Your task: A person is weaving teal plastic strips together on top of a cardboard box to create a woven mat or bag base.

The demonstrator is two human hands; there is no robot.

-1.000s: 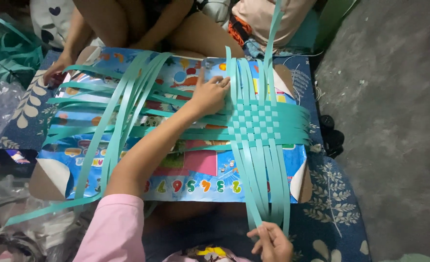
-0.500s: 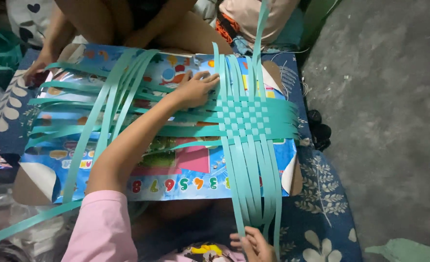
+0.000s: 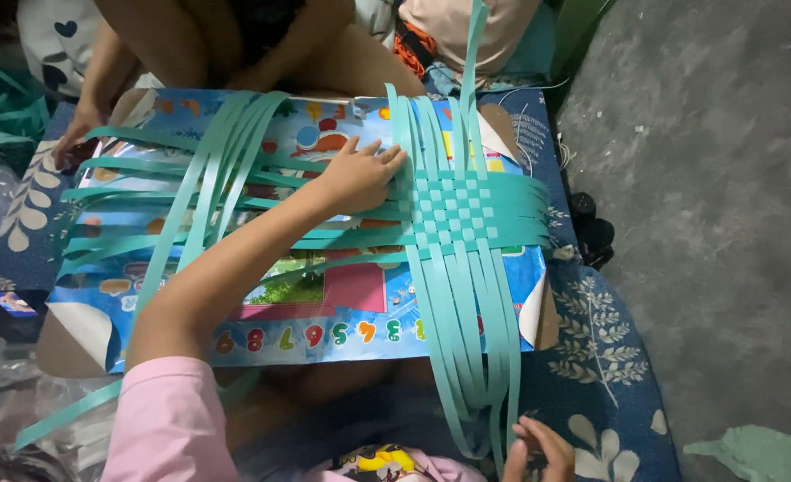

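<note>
Left hand (image 3: 360, 174): flat, fingers spread, gripping nothing, pressing the teal strips (image 3: 235, 192) down just left of the woven patch (image 3: 456, 210). Right hand (image 3: 538, 449): at the bottom edge, fingers loosely curled at the lower strip ends (image 3: 476, 393); grip cannot be determined. The weave lies on a colourful poster (image 3: 324, 312). Another person's hand (image 3: 74, 134) rests at the far-left strips.

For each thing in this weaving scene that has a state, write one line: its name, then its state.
Woven patch: strips interlaced, edges unfinished.
Loose teal strips: unwoven, fanned out flat.
Colourful poster: flat, corners curled.
Left hand: pressing the strips beside the patch.
Right hand: at the strips' near ends.
</note>
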